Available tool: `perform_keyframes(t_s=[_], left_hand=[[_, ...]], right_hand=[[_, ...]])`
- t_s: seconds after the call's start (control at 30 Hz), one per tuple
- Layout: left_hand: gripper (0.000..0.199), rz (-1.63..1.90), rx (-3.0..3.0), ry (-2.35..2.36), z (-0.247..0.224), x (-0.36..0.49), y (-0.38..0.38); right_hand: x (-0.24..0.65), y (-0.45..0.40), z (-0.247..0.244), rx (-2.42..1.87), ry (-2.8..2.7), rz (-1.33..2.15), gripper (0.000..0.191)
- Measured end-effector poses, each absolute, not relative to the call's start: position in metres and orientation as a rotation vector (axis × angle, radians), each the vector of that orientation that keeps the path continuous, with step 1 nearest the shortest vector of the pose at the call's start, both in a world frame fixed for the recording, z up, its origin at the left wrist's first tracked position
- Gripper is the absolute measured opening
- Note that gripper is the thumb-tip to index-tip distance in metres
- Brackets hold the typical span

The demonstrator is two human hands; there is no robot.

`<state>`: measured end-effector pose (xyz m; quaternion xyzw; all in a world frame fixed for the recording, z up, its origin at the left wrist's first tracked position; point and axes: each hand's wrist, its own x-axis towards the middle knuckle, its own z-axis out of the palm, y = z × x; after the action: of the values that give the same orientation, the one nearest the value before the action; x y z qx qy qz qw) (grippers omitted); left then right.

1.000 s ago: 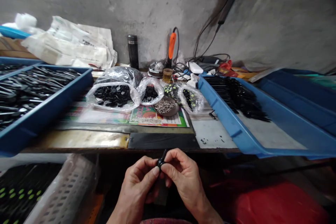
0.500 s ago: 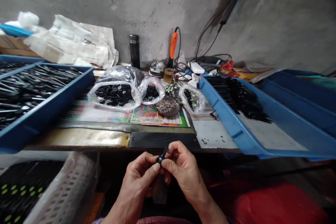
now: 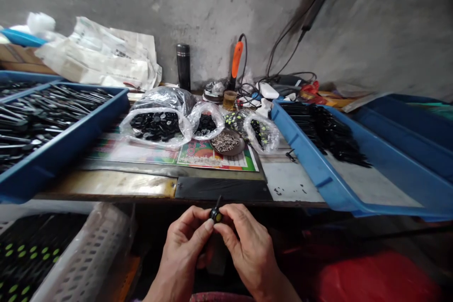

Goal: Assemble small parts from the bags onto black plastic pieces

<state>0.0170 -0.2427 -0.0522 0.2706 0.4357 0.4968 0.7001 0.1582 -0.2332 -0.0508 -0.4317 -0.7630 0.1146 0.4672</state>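
Note:
Just in front of the table edge, both hands meet on a small black part with a round head, a yellow-green disc and a thin stem (image 3: 216, 216). My left hand (image 3: 186, 240) pinches its head from the left between thumb and index finger. From the right, my right hand (image 3: 246, 240) grips the head with thumb and fingertips. The stem points up and away from me. Beyond the hands, a dish of small metal pins or screws (image 3: 226, 143) sits among open plastic bags of black round pieces (image 3: 155, 125) and black and yellow-green pieces (image 3: 262, 132).
Blue trays of long black parts flank the work area, one at left (image 3: 71, 139) and one at right (image 3: 318, 181). An orange-handled tool (image 3: 237, 59) stands at the back with a black cylinder (image 3: 183, 67). Below left is a white perforated basket (image 3: 83, 250).
The black part has been turned, so its yellow-green disc now shows. My right fingers have come down from the stem's tip to the head. The view has shifted slightly.

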Motion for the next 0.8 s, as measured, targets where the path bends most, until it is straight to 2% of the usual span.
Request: perform_keyframes(t_s=[0.13,0.3,0.57,0.8], left_hand=[[0.035,1.133,0.619,0.975,-0.046,0.019,-0.244],[0.036,1.154,0.597,0.973,-0.046,0.019,-0.244],[0.038,1.165,0.619,0.989,-0.047,0.017,-0.241],[0.038,1.16,0.649,1.027,-0.049,0.015,-0.241]], right_hand=[[0.159,-0.234,-0.048,-1.077,-1.855,0.314,0.015],[0.159,-0.231,-0.048,-1.053,-1.84,0.359,0.006],[0.157,-0.229,-0.055,-1.079,-1.918,0.159,0.019],[0.156,-0.228,-0.058,-1.077,-1.931,0.133,0.023]])
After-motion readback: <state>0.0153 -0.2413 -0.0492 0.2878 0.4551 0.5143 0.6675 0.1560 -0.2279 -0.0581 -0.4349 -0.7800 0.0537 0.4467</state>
